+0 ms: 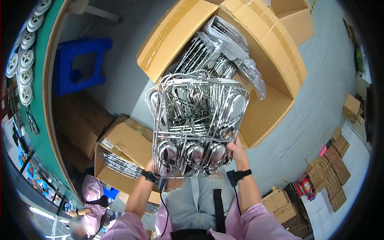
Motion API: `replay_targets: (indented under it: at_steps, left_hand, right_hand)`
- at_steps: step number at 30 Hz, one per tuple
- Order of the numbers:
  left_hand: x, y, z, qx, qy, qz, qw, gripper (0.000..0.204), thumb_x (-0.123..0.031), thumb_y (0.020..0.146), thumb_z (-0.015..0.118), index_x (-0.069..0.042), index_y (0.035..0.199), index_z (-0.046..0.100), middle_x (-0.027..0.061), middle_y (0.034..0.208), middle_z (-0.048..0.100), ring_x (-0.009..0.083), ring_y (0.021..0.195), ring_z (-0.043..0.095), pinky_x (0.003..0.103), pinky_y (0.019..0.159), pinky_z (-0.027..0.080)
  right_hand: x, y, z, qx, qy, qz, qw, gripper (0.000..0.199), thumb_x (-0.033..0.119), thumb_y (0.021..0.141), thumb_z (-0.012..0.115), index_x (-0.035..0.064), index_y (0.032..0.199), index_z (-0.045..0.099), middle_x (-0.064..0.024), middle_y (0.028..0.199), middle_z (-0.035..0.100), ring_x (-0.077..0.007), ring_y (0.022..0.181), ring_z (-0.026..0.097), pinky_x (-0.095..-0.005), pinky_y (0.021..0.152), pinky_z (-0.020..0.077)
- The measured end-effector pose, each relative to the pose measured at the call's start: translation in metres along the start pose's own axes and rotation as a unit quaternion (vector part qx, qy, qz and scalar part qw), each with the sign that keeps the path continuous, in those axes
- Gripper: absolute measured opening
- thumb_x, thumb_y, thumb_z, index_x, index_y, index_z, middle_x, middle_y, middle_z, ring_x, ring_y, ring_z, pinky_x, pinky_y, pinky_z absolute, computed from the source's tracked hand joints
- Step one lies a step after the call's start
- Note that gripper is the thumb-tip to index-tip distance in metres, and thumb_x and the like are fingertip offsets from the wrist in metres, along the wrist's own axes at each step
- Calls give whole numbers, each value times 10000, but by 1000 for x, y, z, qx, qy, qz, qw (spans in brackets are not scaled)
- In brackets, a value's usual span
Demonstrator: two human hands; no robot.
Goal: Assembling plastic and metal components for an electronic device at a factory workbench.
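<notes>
- We are holding a stack of chrome wire racks (198, 124) up in front of us, above the open box (264, 116) on the floor; lifted this way, the stack is hanging clear of the box walls and flaps.
- The racks are lying nested flat against one another, with their rounded shiny ends toward us, so both hands can take them as one bundle at the near edge.
- Our right hand (236, 150) is gripping the near right corner, fingers curled shut over the outer wire and thumb side pressing against it.
- Our left hand (151, 166) is reaching the near left corner; the racks are hiding most of it, so we are judging it to be closed on the frame from the wrist position, yet we cannot tell how far the fingers are wrapping.
- Inside the box, more racks in clear plastic bags (228, 48) are lying packed toward its far end, leaving the near part bare cardboard.
- A smaller box (128, 148) to our left is holding further wire parts.
- A blue stool (78, 64) is standing by the green counter (50, 132) at far left.
</notes>
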State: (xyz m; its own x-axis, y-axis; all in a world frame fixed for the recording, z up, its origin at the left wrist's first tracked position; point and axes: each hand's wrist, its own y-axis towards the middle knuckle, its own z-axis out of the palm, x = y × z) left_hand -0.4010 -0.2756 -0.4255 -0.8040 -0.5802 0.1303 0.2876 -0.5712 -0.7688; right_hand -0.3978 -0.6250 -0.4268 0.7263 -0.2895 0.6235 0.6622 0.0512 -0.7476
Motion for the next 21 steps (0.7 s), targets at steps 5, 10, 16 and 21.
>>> replay_targets:
  at_steps: [5,10,16,21]
  left_hand:
    - [-10,-22,84,-188,71,-73,977,697,-616,901,468,-10,1241,525,139,939,645,233,708,638,363,641,573]
    - [-36,-92,132,19,-9,-16,1000,363,-362,1008,445,-60,1169,563,31,1008,617,119,883,597,290,803,532]
    - [-54,-134,157,72,142,126,979,394,-379,1004,446,-60,1230,503,46,1076,585,131,948,570,296,846,503]
    - [-71,-149,147,92,206,188,956,433,-392,1001,447,-60,1280,452,58,1132,558,142,1002,548,301,882,479]
  right_hand:
    - [29,-45,-4,-50,46,62,996,963,534,611,823,7,1295,397,-55,1007,577,-130,863,558,-265,746,467]
    - [102,-76,38,-40,36,-14,998,874,608,567,821,12,1114,489,-28,875,576,-101,721,536,-248,618,438]
    - [173,-105,100,-48,57,-66,995,942,497,602,808,1,1300,416,-51,1078,560,-166,965,560,-312,826,481]
    - [177,-131,126,-49,89,-96,990,1033,484,595,819,4,1385,357,-109,1247,543,-254,1118,556,-401,959,467]
